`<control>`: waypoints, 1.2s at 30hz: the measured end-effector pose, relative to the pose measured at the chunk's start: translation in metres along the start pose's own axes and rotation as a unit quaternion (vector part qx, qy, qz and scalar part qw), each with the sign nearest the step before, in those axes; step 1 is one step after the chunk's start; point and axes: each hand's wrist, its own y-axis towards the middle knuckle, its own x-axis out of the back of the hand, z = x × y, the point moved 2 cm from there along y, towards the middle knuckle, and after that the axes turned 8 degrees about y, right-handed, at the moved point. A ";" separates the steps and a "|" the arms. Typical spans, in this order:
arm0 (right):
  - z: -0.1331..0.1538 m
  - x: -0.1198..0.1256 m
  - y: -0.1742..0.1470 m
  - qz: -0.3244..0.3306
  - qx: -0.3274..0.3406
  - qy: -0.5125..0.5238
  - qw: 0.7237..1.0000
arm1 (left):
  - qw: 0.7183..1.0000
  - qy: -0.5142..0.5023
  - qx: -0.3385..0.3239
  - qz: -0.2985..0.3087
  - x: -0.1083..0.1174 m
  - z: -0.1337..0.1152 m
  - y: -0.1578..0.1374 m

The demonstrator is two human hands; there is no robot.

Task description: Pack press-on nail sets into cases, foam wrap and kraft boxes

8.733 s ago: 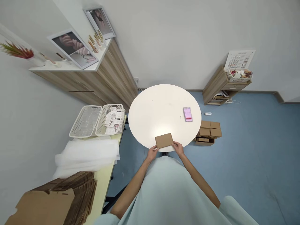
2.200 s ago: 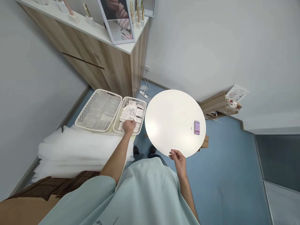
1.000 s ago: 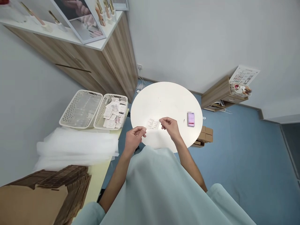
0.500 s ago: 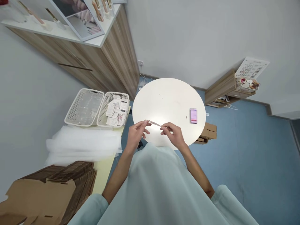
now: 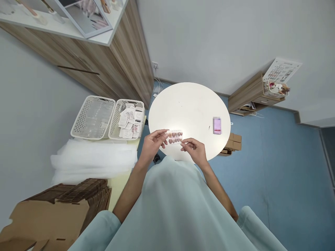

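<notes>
A small card of press-on nails [image 5: 175,137], two rows of shiny pinkish-brown nails on a pale backing, is held face-up over the near part of the round white table [image 5: 190,104]. My left hand [image 5: 154,142] pinches its left end between thumb and fingers. At the lower right corner, my right hand [image 5: 194,149] grips the card with thumb and fingertips. On the right side of the table lies a pink-and-purple rectangle [image 5: 217,125], blurred in the picture.
Left of the table are a white basket of clear plastic pieces [image 5: 75,129], a basket of printed cards [image 5: 112,134], white foam sheets [image 5: 91,160] and stacked flat cardboard boxes [image 5: 52,216]. A wooden cabinet [image 5: 125,52] stands behind. Brown cartons [image 5: 234,142] sit at right.
The nail card was edge-on between my hands; it is now tilted so its face shows the two rows of nails. Both hands keep hold of it. The view has shifted slightly.
</notes>
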 end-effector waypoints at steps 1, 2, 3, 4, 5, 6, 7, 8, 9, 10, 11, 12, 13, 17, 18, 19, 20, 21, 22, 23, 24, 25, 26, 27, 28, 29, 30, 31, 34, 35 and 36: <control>0.000 -0.001 0.000 0.003 -0.007 0.009 1.000 | 1.000 -0.011 0.011 0.014 0.002 0.001 0.000; -0.001 -0.002 0.001 0.007 -0.013 0.017 1.000 | 0.999 -0.026 0.025 0.036 0.003 0.003 0.001; -0.001 -0.003 0.002 0.014 -0.018 0.026 0.999 | 0.996 -0.045 0.041 0.065 0.005 0.005 0.001; -0.002 -0.004 0.002 0.023 -0.023 0.035 0.999 | 0.991 -0.067 0.058 0.101 0.006 0.007 0.002; -0.003 -0.005 0.003 0.034 -0.028 0.044 0.998 | 0.984 -0.091 0.072 0.138 0.007 0.010 0.002; -0.004 -0.006 0.005 0.044 -0.034 0.053 0.997 | 0.975 -0.117 0.082 0.172 0.007 0.013 0.002; -0.005 -0.008 0.006 0.055 -0.040 0.061 0.996 | 0.965 -0.143 0.089 0.200 0.007 0.016 0.002; -0.006 -0.009 0.007 0.063 -0.045 0.066 0.995 | 0.957 -0.167 0.091 0.220 0.007 0.018 0.002; -0.007 -0.010 0.008 0.070 -0.049 0.068 0.994 | 0.950 -0.187 0.090 0.232 0.006 0.020 0.002; -0.009 -0.012 0.008 0.074 -0.050 0.066 0.994 | 0.946 -0.203 0.088 0.237 0.005 0.021 0.002; -0.009 -0.013 0.008 0.072 -0.048 0.059 0.994 | 0.945 -0.213 0.087 0.234 0.005 0.022 0.001; -0.009 -0.015 0.008 0.064 -0.041 0.044 0.996 | 0.946 -0.219 0.085 0.223 0.004 0.022 0.001; -0.008 -0.016 0.008 0.049 -0.026 0.018 0.998 | 0.950 -0.219 0.085 0.204 0.004 0.021 0.000; 0.007 -0.029 0.002 -0.004 0.096 -0.130 0.987 | 0.975 -0.181 0.093 0.093 0.005 0.018 -0.001; 0.011 -0.034 0.000 -0.003 0.127 -0.155 0.980 | 0.979 -0.167 0.094 0.070 0.006 0.017 -0.002; 0.014 -0.040 -0.001 -0.001 0.152 -0.174 0.973 | 0.982 -0.154 0.093 0.050 0.007 0.015 -0.002; 0.017 -0.045 -0.002 0.000 0.172 -0.189 0.967 | 0.985 -0.142 0.090 0.036 0.007 0.014 -0.003; 0.018 -0.050 -0.003 0.000 0.187 -0.204 0.961 | 0.987 -0.132 0.085 0.025 0.008 0.013 -0.003; 0.019 -0.055 -0.003 -0.002 0.199 -0.221 0.955 | 0.989 -0.123 0.079 0.015 0.008 0.012 -0.003; 0.019 -0.059 -0.003 -0.005 0.210 -0.238 0.948 | 0.991 -0.115 0.074 0.006 0.008 0.011 -0.003; 0.018 -0.062 -0.003 -0.010 0.219 -0.255 0.942 | 0.992 -0.108 0.069 -0.002 0.009 0.010 -0.003; 0.017 -0.064 -0.003 -0.015 0.227 -0.270 0.936 | 0.993 -0.100 0.063 -0.009 0.009 0.009 -0.003; 0.017 -0.066 -0.002 -0.021 0.234 -0.282 0.930 | 0.994 -0.092 0.057 -0.014 0.010 0.008 -0.004; 0.017 -0.066 -0.002 -0.029 0.238 -0.291 0.926 | 0.995 -0.084 0.051 -0.018 0.010 0.007 -0.004; 0.017 -0.066 -0.001 -0.039 0.241 -0.294 0.924 | 0.996 -0.077 0.045 -0.024 0.010 0.006 -0.004; 0.018 -0.064 0.000 -0.050 0.243 -0.291 0.924 | 0.996 -0.071 0.040 -0.032 0.011 0.005 -0.005; 0.019 -0.062 0.001 -0.060 0.242 -0.281 0.927 | 0.996 -0.067 0.036 -0.047 0.012 0.004 -0.006; 0.021 -0.059 0.002 -0.068 0.237 -0.263 0.933 | 0.995 -0.063 0.033 -0.064 0.013 0.002 -0.006; 0.022 -0.049 0.008 -0.060 0.170 -0.172 0.968 | 0.993 -0.048 0.028 -0.102 0.017 -0.002 -0.009; 0.021 -0.046 0.010 -0.050 0.137 -0.138 0.980 | 0.993 -0.043 0.027 -0.102 0.018 -0.004 -0.009; 0.019 -0.044 0.012 -0.039 0.104 -0.108 0.988 | 0.994 -0.038 0.028 -0.099 0.019 -0.005 -0.010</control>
